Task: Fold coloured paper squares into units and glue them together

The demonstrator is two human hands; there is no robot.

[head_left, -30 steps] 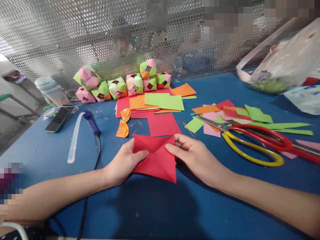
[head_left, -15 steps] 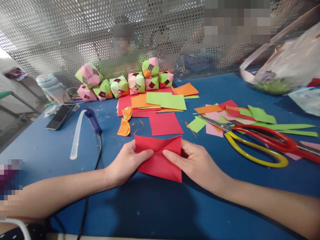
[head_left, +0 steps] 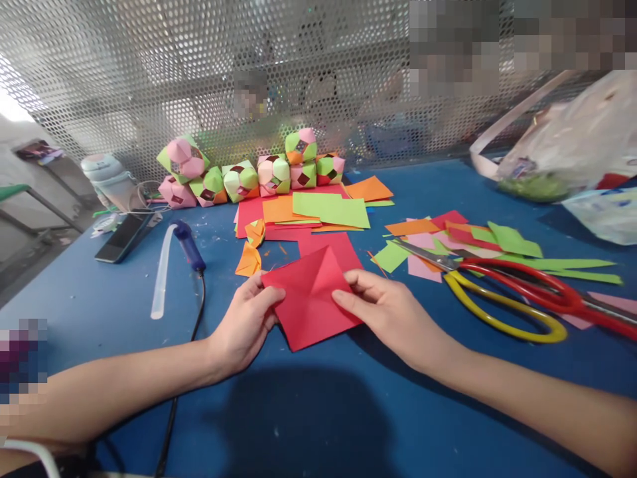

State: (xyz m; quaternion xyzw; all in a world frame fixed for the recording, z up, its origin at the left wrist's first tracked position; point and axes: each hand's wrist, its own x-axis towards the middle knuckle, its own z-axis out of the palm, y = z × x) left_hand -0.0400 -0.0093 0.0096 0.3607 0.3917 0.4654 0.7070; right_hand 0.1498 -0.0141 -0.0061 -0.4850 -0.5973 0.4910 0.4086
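A square of red paper [head_left: 311,302] is held up above the blue table, turned at an angle, with a crease running toward its top corner. My left hand [head_left: 249,315] pinches its left corner, thumb on top and fingers beneath. At the opposite side my right hand [head_left: 383,305] grips the edge the same way. Just behind lies another red sheet [head_left: 343,249], partly covered by the held one. Two folded orange paper pieces [head_left: 249,260] rest beyond my left hand.
Behind stand several folded paper balls [head_left: 240,180] and stacked coloured sheets [head_left: 343,209]. To the right are scissors [head_left: 507,318], paper scraps [head_left: 423,242] and a plastic bag [head_left: 587,139]. Leftward lie a blue glue gun [head_left: 189,247] with its cord, a phone [head_left: 122,237] and a bottle [head_left: 110,179].
The red paper has been turned so one corner points away from me, and its crease now shows. My right thumb has shifted toward the paper's right edge. The camera view has moved slightly.
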